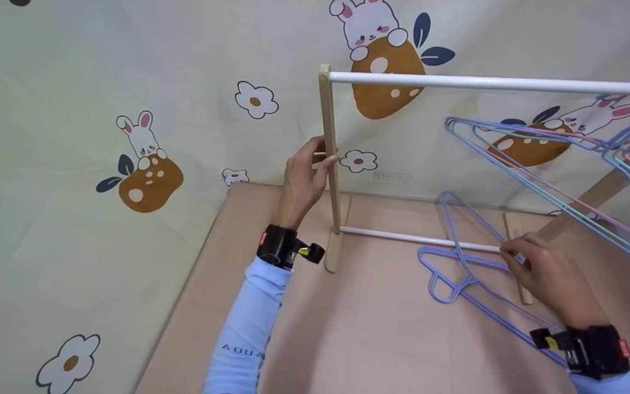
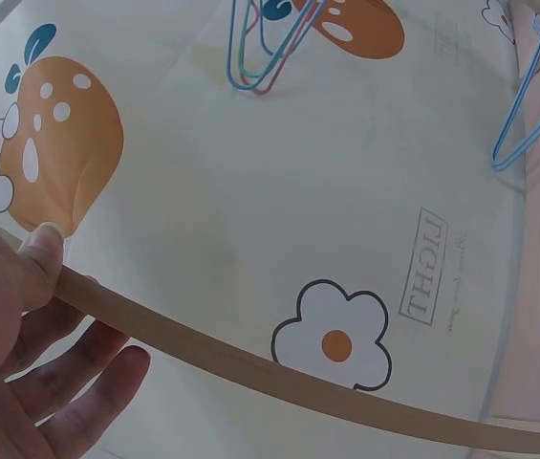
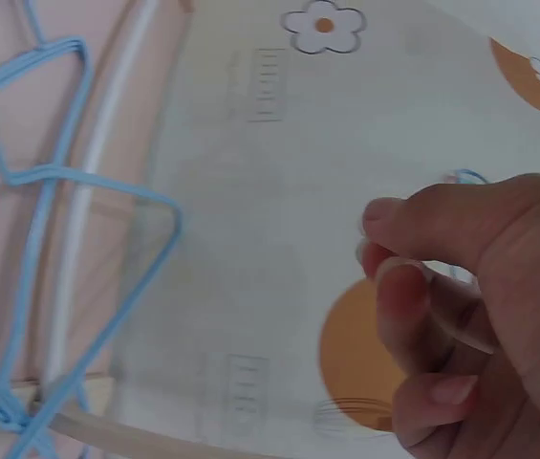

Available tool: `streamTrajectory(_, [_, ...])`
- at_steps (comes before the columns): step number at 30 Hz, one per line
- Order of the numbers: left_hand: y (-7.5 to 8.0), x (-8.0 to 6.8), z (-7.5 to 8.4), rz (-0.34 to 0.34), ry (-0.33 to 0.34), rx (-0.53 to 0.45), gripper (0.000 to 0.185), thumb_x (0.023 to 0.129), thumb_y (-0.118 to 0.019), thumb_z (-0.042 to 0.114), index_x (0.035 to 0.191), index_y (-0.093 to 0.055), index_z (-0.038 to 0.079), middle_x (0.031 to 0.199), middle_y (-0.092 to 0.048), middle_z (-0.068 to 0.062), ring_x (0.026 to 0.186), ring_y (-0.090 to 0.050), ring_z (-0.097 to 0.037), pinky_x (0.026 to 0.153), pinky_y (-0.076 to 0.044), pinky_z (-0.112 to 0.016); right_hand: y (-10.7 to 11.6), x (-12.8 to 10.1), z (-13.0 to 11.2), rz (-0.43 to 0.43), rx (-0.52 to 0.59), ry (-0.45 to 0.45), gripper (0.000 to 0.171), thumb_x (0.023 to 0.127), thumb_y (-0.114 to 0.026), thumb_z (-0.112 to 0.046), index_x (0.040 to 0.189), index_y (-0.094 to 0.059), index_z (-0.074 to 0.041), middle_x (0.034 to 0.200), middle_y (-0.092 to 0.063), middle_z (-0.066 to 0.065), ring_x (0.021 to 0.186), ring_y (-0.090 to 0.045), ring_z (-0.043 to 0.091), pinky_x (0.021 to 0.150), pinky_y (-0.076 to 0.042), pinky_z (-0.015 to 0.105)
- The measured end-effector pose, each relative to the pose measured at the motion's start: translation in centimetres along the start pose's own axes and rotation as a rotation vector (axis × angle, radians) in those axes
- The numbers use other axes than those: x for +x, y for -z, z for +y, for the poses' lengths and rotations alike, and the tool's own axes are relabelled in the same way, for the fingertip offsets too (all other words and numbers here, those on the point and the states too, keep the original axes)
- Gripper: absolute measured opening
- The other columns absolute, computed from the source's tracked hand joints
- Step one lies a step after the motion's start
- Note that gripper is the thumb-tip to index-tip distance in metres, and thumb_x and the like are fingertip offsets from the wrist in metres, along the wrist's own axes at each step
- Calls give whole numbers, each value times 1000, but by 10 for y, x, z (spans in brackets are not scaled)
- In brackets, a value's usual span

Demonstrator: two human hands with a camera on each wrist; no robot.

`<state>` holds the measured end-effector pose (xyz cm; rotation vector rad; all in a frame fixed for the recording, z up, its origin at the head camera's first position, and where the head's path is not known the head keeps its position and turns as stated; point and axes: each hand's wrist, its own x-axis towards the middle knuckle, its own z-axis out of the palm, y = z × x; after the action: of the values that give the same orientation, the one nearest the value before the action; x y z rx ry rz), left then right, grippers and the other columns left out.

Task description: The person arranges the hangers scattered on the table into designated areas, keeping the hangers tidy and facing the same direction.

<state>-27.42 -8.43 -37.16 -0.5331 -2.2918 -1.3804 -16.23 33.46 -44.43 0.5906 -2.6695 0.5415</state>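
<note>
My left hand (image 1: pixel 307 178) grips the upright wooden post (image 1: pixel 328 120) of a clothes rack about midway up. In the left wrist view the thumb lies on one side of the post and the fingers reach behind it. Fingers loosely curled, my right hand (image 1: pixel 550 276) is near the rack's other end, above several blue hangers (image 1: pixel 471 280). The right wrist view shows its thumb close to the fingertips and nothing held. Those hangers lie in an overlapping pile by the lower white bar (image 1: pixel 391 235).
Pink, blue and green hangers (image 1: pixel 564 208) hang at the right, under the white top rail (image 1: pixel 473 82). The rack's other wooden post (image 1: pixel 605 189) slants behind them. A patterned sheet (image 1: pixel 194 109) covers the walls around the pinkish floor (image 1: pixel 391 317).
</note>
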Motion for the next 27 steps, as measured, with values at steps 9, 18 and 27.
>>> streamTrajectory(9, [0, 0, 0, 1, -17, 17, 31, 94, -56, 20, 120, -55, 3, 103, -60, -5, 94, -62, -14, 76, -53, -21, -23, -27, 23, -271, 60, -222, 24, 80, -73, -10, 103, -66, -5, 86, -59, 6, 63, -54, 16, 46, -43, 26])
streamTrajectory(18, [0, 1, 1, -2, -4, 9, 32, 94, -57, 22, 120, -55, 4, 103, -61, -3, 94, -61, -13, 76, -53, -21, -48, -45, 39, -309, 86, -293, 28, 79, -74, -9, 105, -66, -3, 90, -61, 8, 74, -56, 23, 56, -48, 34])
streamTrajectory(27, [0, 0, 1, 4, 9, -7, 28, 93, -59, 15, 119, -56, 7, 102, -60, -3, 95, -61, -14, 76, -53, -21, -66, -54, 42, -249, 99, -291, 21, 79, -73, -8, 99, -67, -4, 89, -63, 8, 73, -57, 23, 56, -49, 37])
